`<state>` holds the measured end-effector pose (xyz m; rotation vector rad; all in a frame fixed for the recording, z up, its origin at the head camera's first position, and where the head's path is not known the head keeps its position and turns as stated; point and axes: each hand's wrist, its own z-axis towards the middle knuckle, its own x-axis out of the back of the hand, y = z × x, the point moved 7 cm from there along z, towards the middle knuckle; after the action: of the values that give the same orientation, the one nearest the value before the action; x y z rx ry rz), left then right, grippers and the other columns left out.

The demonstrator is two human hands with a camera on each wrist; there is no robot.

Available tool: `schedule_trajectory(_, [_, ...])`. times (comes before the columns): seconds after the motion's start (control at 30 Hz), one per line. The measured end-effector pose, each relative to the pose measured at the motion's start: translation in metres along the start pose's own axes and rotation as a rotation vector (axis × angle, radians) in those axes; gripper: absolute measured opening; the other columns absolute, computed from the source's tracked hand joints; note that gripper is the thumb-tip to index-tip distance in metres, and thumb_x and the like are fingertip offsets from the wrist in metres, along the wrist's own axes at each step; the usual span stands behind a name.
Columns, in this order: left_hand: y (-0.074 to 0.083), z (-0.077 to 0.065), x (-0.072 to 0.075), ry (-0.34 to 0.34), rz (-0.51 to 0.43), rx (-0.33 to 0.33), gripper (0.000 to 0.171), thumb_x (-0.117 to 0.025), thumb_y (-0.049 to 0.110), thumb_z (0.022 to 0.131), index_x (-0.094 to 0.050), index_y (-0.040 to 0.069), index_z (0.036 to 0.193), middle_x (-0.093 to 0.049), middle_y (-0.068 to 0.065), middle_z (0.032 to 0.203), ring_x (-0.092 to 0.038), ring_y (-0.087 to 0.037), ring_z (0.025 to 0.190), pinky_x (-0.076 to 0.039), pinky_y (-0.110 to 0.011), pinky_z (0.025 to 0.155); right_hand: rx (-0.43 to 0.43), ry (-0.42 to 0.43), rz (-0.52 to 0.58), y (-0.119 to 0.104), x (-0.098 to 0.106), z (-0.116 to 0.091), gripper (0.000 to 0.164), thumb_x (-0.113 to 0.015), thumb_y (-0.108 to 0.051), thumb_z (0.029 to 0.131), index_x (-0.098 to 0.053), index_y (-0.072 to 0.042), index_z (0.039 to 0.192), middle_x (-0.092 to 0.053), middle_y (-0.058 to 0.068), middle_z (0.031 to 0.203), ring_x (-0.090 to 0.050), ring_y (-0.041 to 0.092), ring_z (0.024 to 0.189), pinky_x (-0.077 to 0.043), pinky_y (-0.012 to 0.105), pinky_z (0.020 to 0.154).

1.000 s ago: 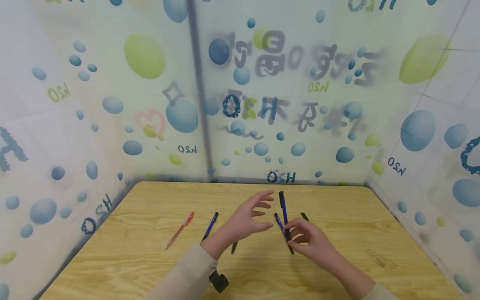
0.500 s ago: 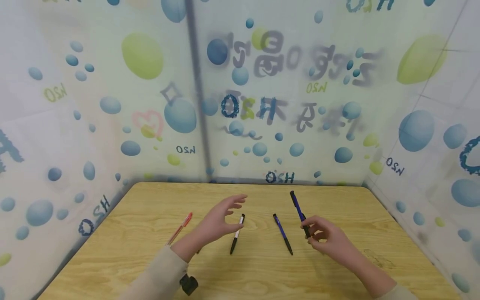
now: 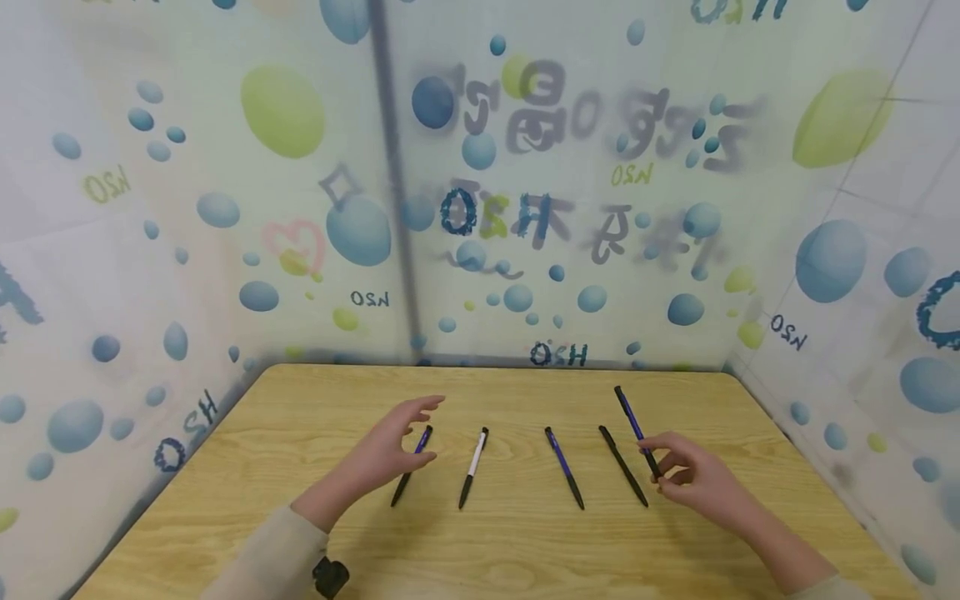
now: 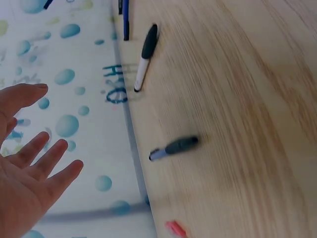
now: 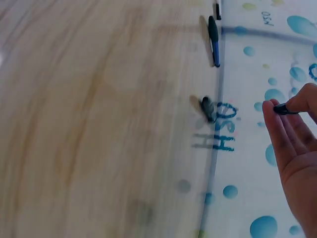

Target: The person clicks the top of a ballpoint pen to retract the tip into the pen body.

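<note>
My right hand (image 3: pixel 697 479) pinches a blue pen (image 3: pixel 631 419) near its black grip, holding it tilted above the table at the right. In the right wrist view only the dark end of that pen shows between thumb and fingers. My left hand (image 3: pixel 384 450) hovers with spread fingers and holds nothing. It partly covers a blue pen with a black grip (image 3: pixel 406 479). Between the hands lie a white pen with a black grip (image 3: pixel 472 468), another blue pen (image 3: pixel 565 469) and a black pen (image 3: pixel 624 467). The held pen is just right of the black one.
A red pen (image 4: pixel 176 229) shows at the bottom of the left wrist view; my left arm hides it in the head view. The wooden table (image 3: pixel 495 554) ends at a printed curtain-like wall (image 3: pixel 480 333) behind, with more walls on both sides.
My right hand has carried the blue pen rightward, past the black pen. My left hand has drawn back leftward, uncovering the white pen and now covering the red one.
</note>
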<state>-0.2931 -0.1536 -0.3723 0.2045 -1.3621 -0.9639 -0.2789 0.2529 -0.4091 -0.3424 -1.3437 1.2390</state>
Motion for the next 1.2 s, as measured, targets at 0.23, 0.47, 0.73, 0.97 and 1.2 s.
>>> schedule_trajectory(0.23, [-0.022,-0.011,0.02,0.006,0.032,0.041,0.077,-0.077,0.006,0.083,-0.037,0.01,0.149,-0.043,-0.017,0.144,-0.047,-0.037,0.125,-0.04,-0.056,0.101,-0.08,-0.044,-0.01,0.02,0.017,-0.004,0.048,-0.067,0.003,0.088,-0.05,0.008,0.133,-0.046,0.034,0.128,-0.064,0.025,0.085,-0.057,0.033,0.068])
schedule_trajectory(0.47, [-0.039,-0.027,0.033,0.012,0.035,0.057,0.075,-0.077,0.006,0.084,-0.037,0.005,0.148,-0.043,-0.022,0.141,-0.047,-0.042,0.123,-0.04,-0.059,0.099,-0.197,-0.114,0.006,0.04,0.027,-0.008,0.052,-0.067,0.004,0.087,-0.047,0.011,0.134,-0.046,0.033,0.126,-0.062,0.022,0.088,-0.056,0.033,0.067])
schedule_trajectory(0.73, [-0.052,-0.037,0.042,0.018,0.074,0.095,0.076,-0.077,0.003,0.083,-0.037,0.007,0.148,-0.044,-0.022,0.14,-0.051,-0.041,0.12,-0.041,-0.06,0.097,-0.273,-0.132,-0.163,0.057,0.038,-0.01,0.052,-0.07,0.008,0.078,-0.055,0.008,0.128,-0.053,0.028,0.122,-0.058,0.025,0.088,-0.052,0.03,0.062])
schedule_trajectory(0.97, [-0.061,-0.042,0.044,-0.007,0.077,0.115,0.074,-0.076,0.005,0.084,-0.037,0.005,0.147,-0.044,-0.025,0.139,-0.051,-0.043,0.119,-0.042,-0.061,0.095,-0.312,-0.176,-0.207,0.067,0.043,-0.013,0.049,-0.071,0.009,0.075,-0.059,0.009,0.123,-0.057,0.017,0.105,-0.057,0.023,0.08,-0.051,0.031,0.057])
schedule_trajectory(1.2, [-0.071,-0.047,0.046,-0.002,0.075,0.14,0.075,-0.078,0.005,0.082,-0.038,0.003,0.146,-0.046,-0.026,0.137,-0.051,-0.046,0.118,-0.047,-0.059,0.089,-0.304,-0.211,-0.218,0.073,0.045,-0.012,0.044,-0.071,0.009,0.073,-0.061,0.009,0.117,-0.056,0.013,0.099,-0.053,0.02,0.071,-0.049,0.029,0.053])
